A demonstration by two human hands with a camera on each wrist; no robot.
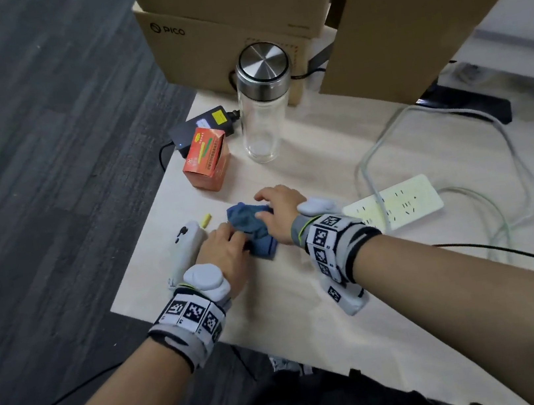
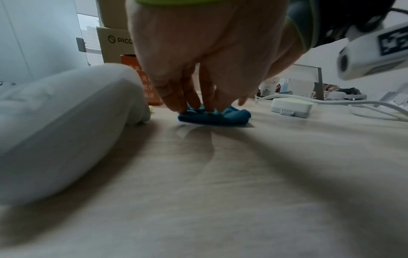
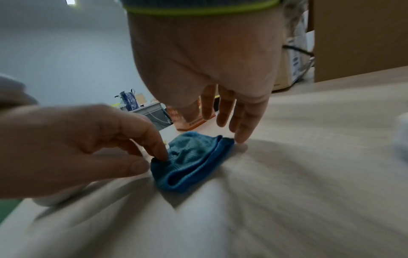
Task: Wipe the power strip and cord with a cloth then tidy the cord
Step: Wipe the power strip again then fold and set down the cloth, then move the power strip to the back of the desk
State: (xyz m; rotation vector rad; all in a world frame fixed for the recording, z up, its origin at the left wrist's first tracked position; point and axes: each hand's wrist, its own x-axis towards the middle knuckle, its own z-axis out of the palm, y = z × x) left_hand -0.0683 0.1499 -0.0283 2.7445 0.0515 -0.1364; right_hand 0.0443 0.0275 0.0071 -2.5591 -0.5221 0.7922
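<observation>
A crumpled blue cloth (image 1: 250,229) (image 2: 216,117) (image 3: 192,162) lies on the pale wooden table (image 1: 308,300). My left hand (image 1: 230,242) (image 2: 198,103) presses its fingertips (image 3: 161,155) onto the cloth's near left edge. My right hand (image 1: 266,206) (image 3: 229,122) hovers over the cloth's far right side with fingers stretched out, its fingertips at the edge. The white power strip (image 1: 394,204) (image 2: 291,107) lies to the right, untouched. Its pale cord (image 1: 366,166) (image 2: 375,106) loops loosely behind and around it.
A white controller (image 1: 186,249) (image 2: 66,122) lies by my left hand near the table's left edge. Behind stand an orange box (image 1: 207,157), a black adapter (image 1: 202,125), a glass bottle (image 1: 262,109) and cardboard boxes (image 1: 232,27). A black cable (image 1: 508,249) crosses the right side.
</observation>
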